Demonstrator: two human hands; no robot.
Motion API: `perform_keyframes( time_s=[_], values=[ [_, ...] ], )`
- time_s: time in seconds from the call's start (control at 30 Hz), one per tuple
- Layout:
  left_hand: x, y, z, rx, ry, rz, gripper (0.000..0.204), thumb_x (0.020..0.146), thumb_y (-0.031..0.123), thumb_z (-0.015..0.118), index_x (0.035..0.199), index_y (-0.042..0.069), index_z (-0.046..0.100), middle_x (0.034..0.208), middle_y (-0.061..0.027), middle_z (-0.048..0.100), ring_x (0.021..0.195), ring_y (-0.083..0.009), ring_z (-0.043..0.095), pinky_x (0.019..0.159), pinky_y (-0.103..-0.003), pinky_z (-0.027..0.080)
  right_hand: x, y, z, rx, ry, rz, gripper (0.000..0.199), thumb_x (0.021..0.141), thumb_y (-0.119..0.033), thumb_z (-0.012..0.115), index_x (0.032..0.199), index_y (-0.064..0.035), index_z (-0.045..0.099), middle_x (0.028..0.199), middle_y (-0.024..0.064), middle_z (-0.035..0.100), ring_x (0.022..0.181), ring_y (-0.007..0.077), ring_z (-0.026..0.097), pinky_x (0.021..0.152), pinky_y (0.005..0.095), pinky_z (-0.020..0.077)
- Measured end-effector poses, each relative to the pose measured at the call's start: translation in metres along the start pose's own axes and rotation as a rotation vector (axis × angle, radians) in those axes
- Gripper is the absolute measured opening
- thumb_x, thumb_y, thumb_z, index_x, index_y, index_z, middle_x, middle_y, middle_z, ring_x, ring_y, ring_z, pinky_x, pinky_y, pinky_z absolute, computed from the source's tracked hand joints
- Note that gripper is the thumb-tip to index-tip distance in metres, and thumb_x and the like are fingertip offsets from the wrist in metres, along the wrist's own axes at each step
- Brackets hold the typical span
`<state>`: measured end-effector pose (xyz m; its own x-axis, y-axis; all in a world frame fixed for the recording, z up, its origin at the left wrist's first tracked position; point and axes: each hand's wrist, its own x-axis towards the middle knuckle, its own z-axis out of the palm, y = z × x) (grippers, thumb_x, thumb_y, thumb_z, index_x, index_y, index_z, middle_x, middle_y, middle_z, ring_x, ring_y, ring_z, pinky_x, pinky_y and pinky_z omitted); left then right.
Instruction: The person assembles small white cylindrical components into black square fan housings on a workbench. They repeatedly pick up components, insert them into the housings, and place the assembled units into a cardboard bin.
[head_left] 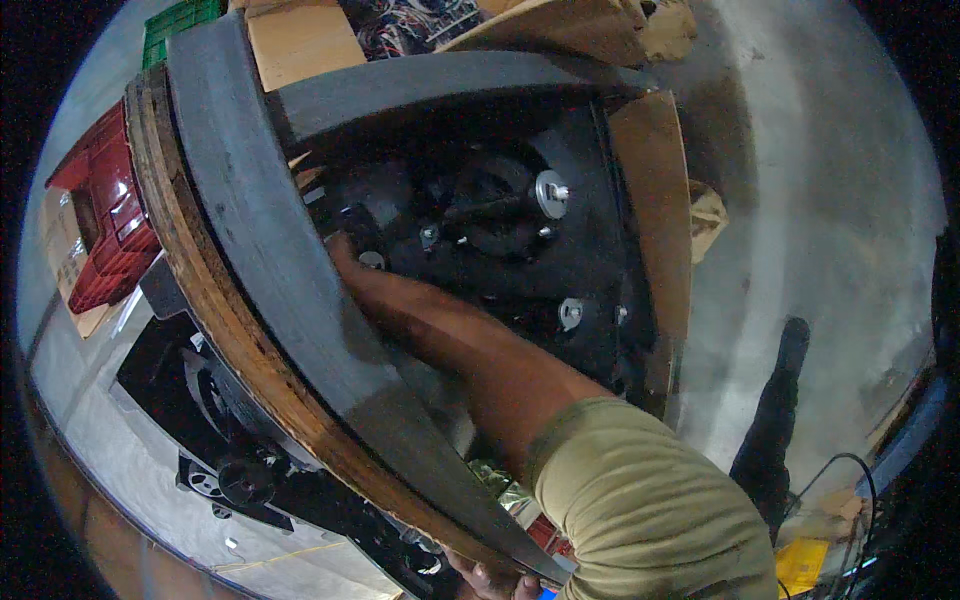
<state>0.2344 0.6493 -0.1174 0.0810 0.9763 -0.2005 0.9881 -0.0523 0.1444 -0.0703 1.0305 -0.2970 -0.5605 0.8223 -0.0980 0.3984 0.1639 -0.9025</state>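
Observation:
My right arm, in an olive sleeve, reaches over a grey-topped wooden board point(270, 230) toward a black panel point(590, 260) fitted with metal discs and bolts. My right hand point(342, 250) is down in the dark left part of that panel, near a small round metal piece point(371, 260). Its fingers are hidden in shadow, so any grip on a part cannot be made out. A large silver disc with a bolt point(552, 194) stands out at the panel's upper right. Low in the view, my left hand point(492, 580) has its curled fingers against the board's lower edge.
Cardboard point(655, 220) stands along the panel's right side. An open carton of tangled wires point(415, 25) sits behind. Red point(110, 215) and green point(180, 28) crates lie left. Another black assembly point(235, 440) is below the board. A dark-clad leg point(770, 430) and yellow object point(802, 565) are right.

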Motion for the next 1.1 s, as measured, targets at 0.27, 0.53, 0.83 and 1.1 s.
perform_keyframes(
  time_s=[0.27, 0.53, 0.83, 1.1],
  values=[
    [-0.001, -0.007, 0.004, -0.017, -0.007, -0.018, 0.087, 0.090, 0.048, 0.054, 0.158, 0.011, 0.012, 0.161, -0.0291, 0.002, 0.148, -0.0506, 0.006, 0.118, -0.063, 0.011, 0.013, 0.012, 0.007, -0.335, 0.020, 0.217, 0.037, 0.087, -0.023, 0.065, 0.120, -0.0080, 0.070, 0.118, 0.0125, 0.069, 0.108, 0.0339, 0.065, 0.085, 0.0570, 0.0507],
    [-0.001, -0.011, 0.009, -0.026, 0.001, 0.005, 0.087, 0.090, 0.047, 0.054, 0.157, 0.012, 0.013, 0.161, -0.0295, 0.002, 0.148, -0.0510, 0.007, 0.118, -0.063, 0.012, -0.006, 0.016, -0.009, -0.362, 0.076, 0.237, 0.036, 0.084, -0.022, 0.067, 0.117, -0.0088, 0.072, 0.120, 0.0100, 0.069, 0.110, 0.0359, 0.065, 0.082, 0.0594, 0.0509],
    [-0.007, -0.013, 0.011, -0.033, 0.022, 0.021, 0.086, 0.089, 0.046, 0.054, 0.157, 0.012, 0.014, 0.160, -0.0299, 0.003, 0.148, -0.0514, 0.007, 0.117, -0.063, 0.013, 0.031, 0.040, -0.002, 0.079, -0.059, -0.035, 0.031, 0.082, -0.027, 0.069, 0.106, -0.0092, 0.076, 0.109, 0.0118, 0.073, 0.100, 0.0324, 0.071, 0.076, 0.0508, 0.0570],
    [-0.002, -0.016, 0.012, -0.037, 0.029, 0.031, 0.086, 0.089, 0.046, 0.054, 0.157, 0.012, 0.014, 0.160, -0.0303, 0.003, 0.147, -0.0518, 0.007, 0.117, -0.064, 0.014, 0.012, 0.068, -0.031, 0.335, -0.020, -0.218, 0.029, 0.083, -0.026, 0.064, 0.101, -0.0068, 0.076, 0.105, 0.0172, 0.073, 0.097, 0.0332, 0.071, 0.077, 0.0447, 0.0577]
  ],
)
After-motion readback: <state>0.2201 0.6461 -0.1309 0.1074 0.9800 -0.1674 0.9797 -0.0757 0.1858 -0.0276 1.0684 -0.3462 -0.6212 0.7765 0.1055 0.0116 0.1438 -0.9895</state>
